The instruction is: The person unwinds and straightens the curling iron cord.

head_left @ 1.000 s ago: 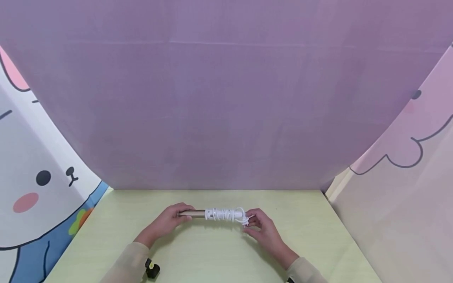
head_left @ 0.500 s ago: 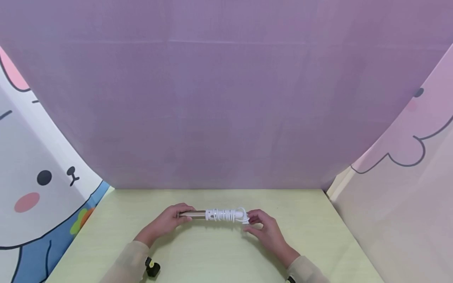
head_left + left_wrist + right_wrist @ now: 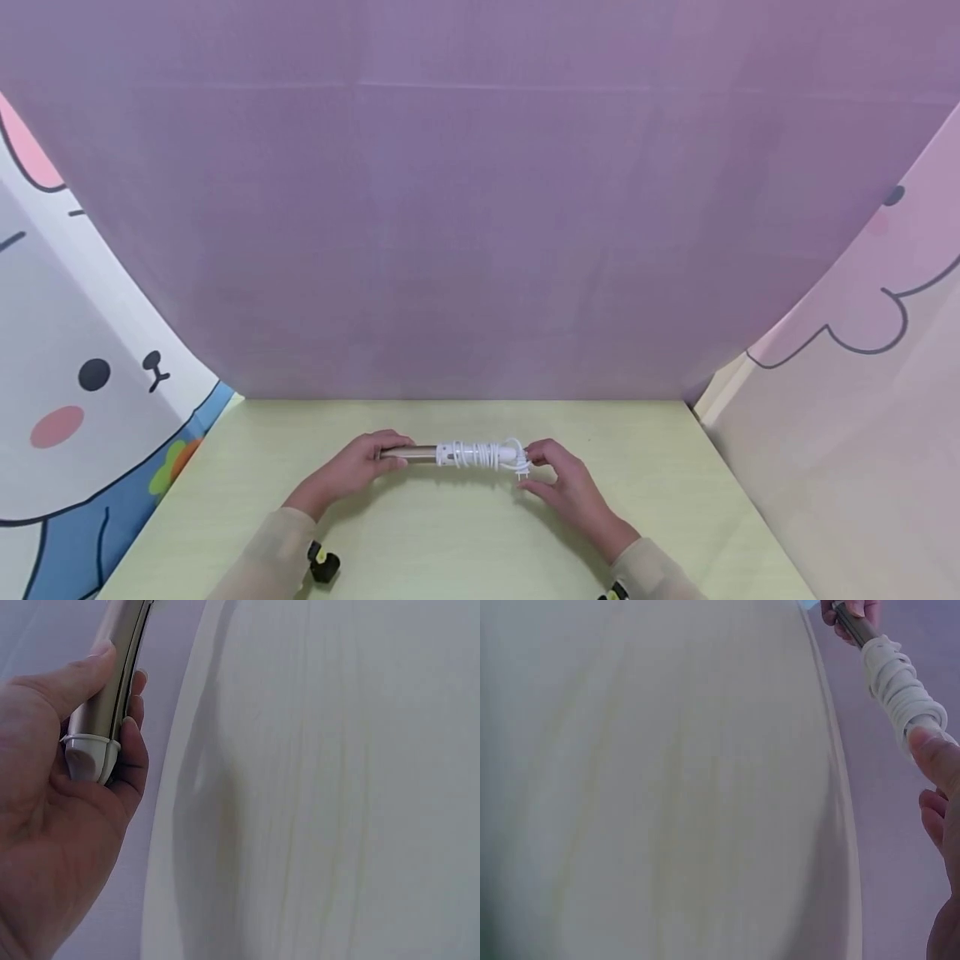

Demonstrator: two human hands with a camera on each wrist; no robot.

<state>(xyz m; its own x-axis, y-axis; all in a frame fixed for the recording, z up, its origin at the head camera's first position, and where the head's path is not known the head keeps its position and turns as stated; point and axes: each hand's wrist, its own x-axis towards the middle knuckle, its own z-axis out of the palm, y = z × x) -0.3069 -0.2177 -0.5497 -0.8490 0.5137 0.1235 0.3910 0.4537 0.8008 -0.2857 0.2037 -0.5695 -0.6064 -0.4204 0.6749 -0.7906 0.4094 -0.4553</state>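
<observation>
A hair straightener (image 3: 420, 454) with bronze-coloured arms and a white handle is held level over the table. Its white cord (image 3: 475, 455) is wound in several turns round the handle. My left hand (image 3: 354, 467) grips the bronze end; in the left wrist view the thumb lies along one arm of the straightener (image 3: 105, 690), fingers curled behind, white tip near the palm. At the handle's other end, my right hand (image 3: 573, 493) pinches around the white two-pin plug (image 3: 522, 470), its pins pointing down. In the right wrist view the thumb (image 3: 934, 754) overlaps the last cord turns.
The pale wood-grain table (image 3: 450, 542) extends beneath both hands. A purple cloth (image 3: 465, 233) hangs behind its far edge, with cartoon-printed cloths (image 3: 97, 317) at the sides. A black wrist device (image 3: 324, 565) shows by the left sleeve.
The plug has turned slightly in the right hand's fingers: its pins, blurred half a second ago, now show pointing down. The left hand keeps its grip on the hair straightener with little movement.
</observation>
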